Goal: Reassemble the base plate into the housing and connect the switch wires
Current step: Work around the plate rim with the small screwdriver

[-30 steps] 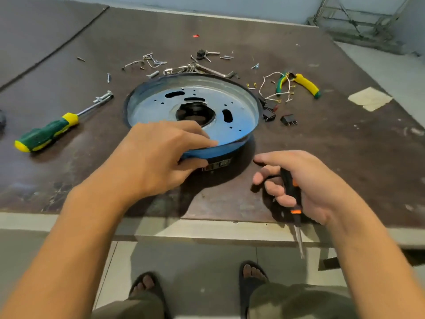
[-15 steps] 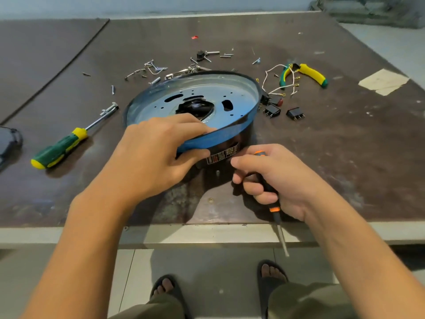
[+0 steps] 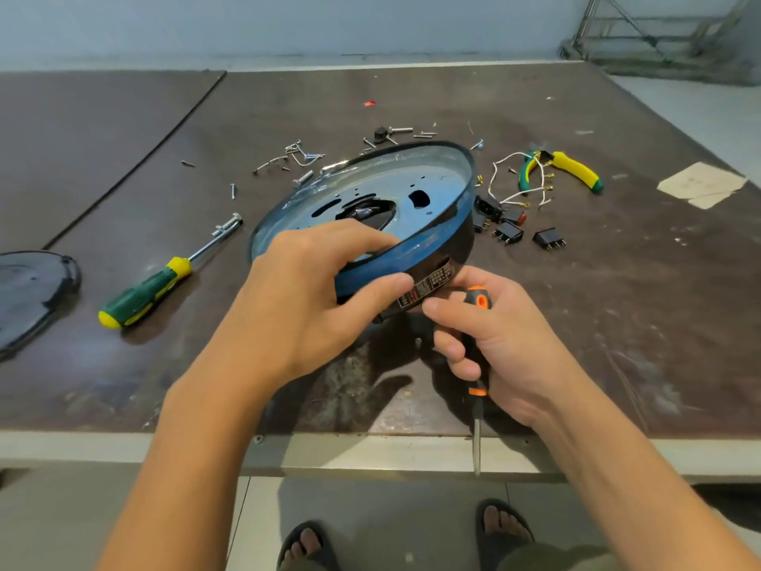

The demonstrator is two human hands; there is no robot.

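Note:
The round black housing (image 3: pixel 457 245) with a blue rim is tilted up, its near edge lifted off the table. A blue-tinted metal base plate (image 3: pixel 420 187) with holes sits inside it. My left hand (image 3: pixel 304 298) grips the near rim, fingers over the plate and thumb on the outer wall by the label. My right hand (image 3: pixel 490 340) holds an orange-and-black screwdriver (image 3: pixel 477 364), blade pointing down past the table edge, while its forefinger and thumb touch the housing's lower wall. White switch wires (image 3: pixel 514 179) and black switches (image 3: pixel 510 232) lie right of the housing.
A green-and-yellow screwdriver (image 3: pixel 148 290) lies at the left. Green-and-yellow pliers (image 3: pixel 572 169) rest beyond the wires. Several screws and small parts (image 3: pixel 296 156) are scattered behind the housing. A dark round lid (image 3: pixel 29 294) sits at the far left edge. A paper scrap (image 3: pixel 700 185) lies right.
The housing has been tipped up higher at its near edge. My right hand has moved left with the screwdriver and now touches the housing's lower wall.

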